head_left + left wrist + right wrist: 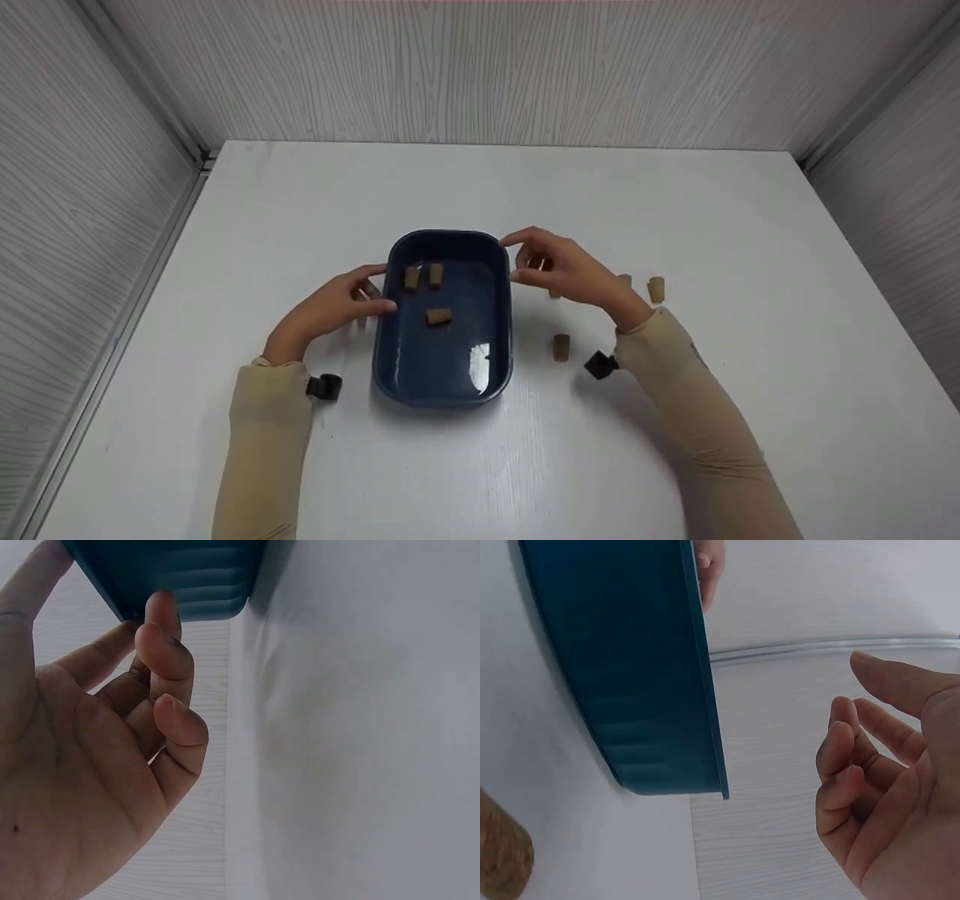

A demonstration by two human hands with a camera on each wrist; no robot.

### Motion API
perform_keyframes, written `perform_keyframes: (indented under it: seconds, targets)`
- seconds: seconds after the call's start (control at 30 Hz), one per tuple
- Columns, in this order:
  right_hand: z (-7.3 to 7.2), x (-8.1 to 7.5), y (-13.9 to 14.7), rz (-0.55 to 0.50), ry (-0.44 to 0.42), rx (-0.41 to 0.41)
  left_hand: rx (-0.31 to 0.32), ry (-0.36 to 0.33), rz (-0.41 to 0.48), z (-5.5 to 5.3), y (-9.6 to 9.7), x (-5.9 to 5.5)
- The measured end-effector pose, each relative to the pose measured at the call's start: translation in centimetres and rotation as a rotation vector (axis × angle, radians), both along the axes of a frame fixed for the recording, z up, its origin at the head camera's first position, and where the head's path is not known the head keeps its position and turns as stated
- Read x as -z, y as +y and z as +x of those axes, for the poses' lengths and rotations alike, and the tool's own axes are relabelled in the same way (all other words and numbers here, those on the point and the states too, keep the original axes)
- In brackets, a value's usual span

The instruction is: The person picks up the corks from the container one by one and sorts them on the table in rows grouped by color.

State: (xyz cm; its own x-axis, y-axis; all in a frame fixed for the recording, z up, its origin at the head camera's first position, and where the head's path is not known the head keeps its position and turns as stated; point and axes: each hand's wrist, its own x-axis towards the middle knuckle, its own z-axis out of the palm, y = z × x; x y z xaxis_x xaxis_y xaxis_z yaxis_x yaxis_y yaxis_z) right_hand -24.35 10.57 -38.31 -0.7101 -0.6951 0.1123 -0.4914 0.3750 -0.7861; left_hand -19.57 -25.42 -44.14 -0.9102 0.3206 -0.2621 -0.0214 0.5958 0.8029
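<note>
A dark blue rectangular tray [442,375] stands at mid-table, with three tapered cork stoppers inside, one of them a cork [439,316] on its side. My left hand [330,304] pinches the tray's left rim, thumb over the edge and index finger outside; the left wrist view shows the other fingers curled below the tray wall [187,581]. Near the far right corner is my right hand [566,270], thumb and index finger spread and the rest loosely curled. In the right wrist view this hand [885,780] is apart from the tray wall [630,690] and holds nothing.
On the white table [637,202], right of the tray, lie several more corks: one cork [561,347] near the tray, another cork [656,289] by the right wrist, others partly behind the right hand. Left of the tray, something light is partly hidden by the left hand. Pale wood-grain panels [480,75] enclose the table.
</note>
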Motion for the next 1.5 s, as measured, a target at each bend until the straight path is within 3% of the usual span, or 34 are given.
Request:
perform_keyframes:
  seconds: [0.33, 0.53, 0.87, 1.17, 1.5]
  targets:
    - [0.7, 1.2, -3.7, -0.026, 0.003, -0.107, 0.007, 0.01, -0.003, 0.1, 0.1, 0.0]
    - [0.5, 1.5, -5.4, 0.013, -0.018, -0.163, 0.006, 0.017, -0.002, 0.1, -0.1, -0.1]
    - [0.2, 2.0, -7.6, 0.328, 0.088, -0.257, -0.008, 0.003, 0.016, 0.4, 0.0, -0.1]
    - [-0.4, 2.4, -9.1, 0.504, 0.122, -0.28, -0.001, 0.005, 0.023, 0.4, 0.1, -0.3]
    - [-0.8, 3.1, -9.9, 0.629, 0.17, -0.3, -0.001, 0.013, 0.011, 0.2, 0.1, -0.3]
